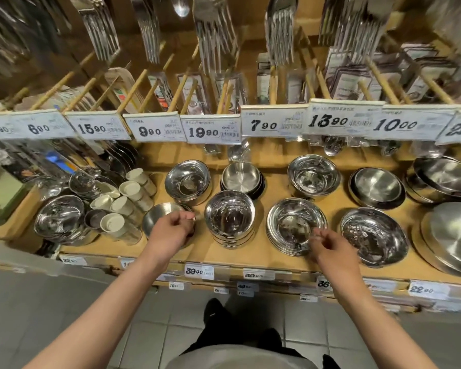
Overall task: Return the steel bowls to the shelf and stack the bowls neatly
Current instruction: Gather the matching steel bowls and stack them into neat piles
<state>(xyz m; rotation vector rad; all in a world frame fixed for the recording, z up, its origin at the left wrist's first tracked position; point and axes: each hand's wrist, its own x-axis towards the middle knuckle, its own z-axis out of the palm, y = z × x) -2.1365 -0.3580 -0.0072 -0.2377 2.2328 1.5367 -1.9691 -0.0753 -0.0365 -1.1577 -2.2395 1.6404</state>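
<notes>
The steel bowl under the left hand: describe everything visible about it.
The steel bowl is small, round and brushed rather than mirror-bright. It sits upright, mouth up, at the front of the wooden shelf, between the cream cups and a stack of shiny bowls. The left hand covers its near right side, fingers curled at the rim; whether it grips is unclear. Its base is hidden.

Upper rail price tags (pixel 213 132) read 6.90, 15.90, 9.90, 19.90, 7.90, 13.90, 10.00; shelf (pixel 250 255) front-edge tags 39.90, 22.90.
</notes>
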